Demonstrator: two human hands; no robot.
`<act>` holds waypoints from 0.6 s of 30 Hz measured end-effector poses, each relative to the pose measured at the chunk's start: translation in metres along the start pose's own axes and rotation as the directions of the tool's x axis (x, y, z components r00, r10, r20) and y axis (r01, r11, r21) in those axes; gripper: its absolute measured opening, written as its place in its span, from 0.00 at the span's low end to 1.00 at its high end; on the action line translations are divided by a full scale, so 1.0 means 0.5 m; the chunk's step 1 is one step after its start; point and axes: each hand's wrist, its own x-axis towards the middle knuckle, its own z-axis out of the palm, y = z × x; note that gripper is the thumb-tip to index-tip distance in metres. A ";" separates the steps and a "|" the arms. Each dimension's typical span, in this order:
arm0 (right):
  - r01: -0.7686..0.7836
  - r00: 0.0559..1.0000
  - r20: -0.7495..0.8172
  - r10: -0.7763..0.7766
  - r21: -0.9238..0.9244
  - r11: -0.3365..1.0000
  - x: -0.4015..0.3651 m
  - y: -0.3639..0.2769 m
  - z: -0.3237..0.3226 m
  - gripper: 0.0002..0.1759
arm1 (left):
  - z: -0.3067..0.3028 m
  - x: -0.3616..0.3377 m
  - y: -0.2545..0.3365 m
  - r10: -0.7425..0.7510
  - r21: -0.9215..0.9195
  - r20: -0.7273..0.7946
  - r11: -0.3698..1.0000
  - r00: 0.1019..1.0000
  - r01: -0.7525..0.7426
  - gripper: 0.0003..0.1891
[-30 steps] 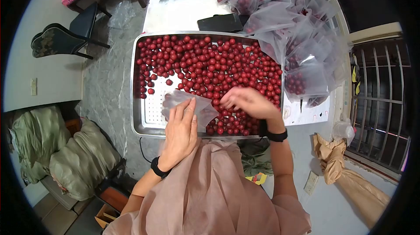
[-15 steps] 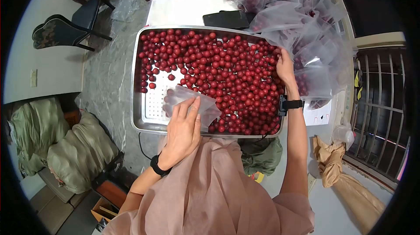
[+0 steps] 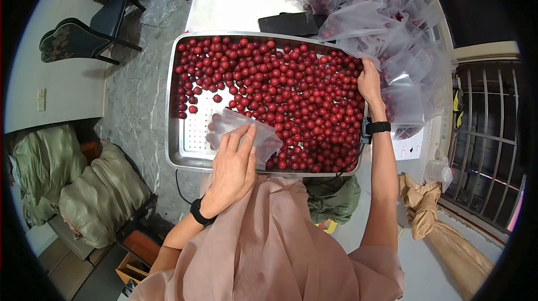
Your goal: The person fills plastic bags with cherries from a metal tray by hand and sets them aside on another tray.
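Note:
A wide metal tray (image 3: 175,133) holds many round red fruits (image 3: 280,85) that look like small plums. My left hand (image 3: 232,158) lies at the tray's near edge over a translucent plastic bag (image 3: 263,138), its fingers together and holding the bag. Some fruits show dimly through the bag's left side. My right hand (image 3: 370,85) is at the tray's right rim, beside the filled bags, fingers curled. Whatever its fingertips grip is hidden from this angle.
Filled plastic bags (image 3: 400,71) crowd the right and far right beyond the tray. A dark flat object (image 3: 288,24) lies behind it. On the left are a chair (image 3: 106,21) and green sacks (image 3: 103,194); a barred window (image 3: 485,133) is at right.
My right hand has shifted slightly right, from over the fruits at the tray's right side to its rim. My left hand and the plastic bag stay nearly where they were.

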 end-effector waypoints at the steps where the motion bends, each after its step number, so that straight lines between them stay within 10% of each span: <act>1: 0.038 0.999 -0.001 -0.038 -0.017 0.999 0.000 0.008 0.007 0.24 | 0.001 0.000 -0.001 0.001 -0.001 -0.001 1.000 1.000 -0.001 0.24; 18: -0.086 0.994 -0.088 0.064 -0.282 0.956 0.021 -0.016 0.083 0.31 | 0.004 0.002 0.000 -0.001 0.018 0.013 1.000 1.000 0.001 0.24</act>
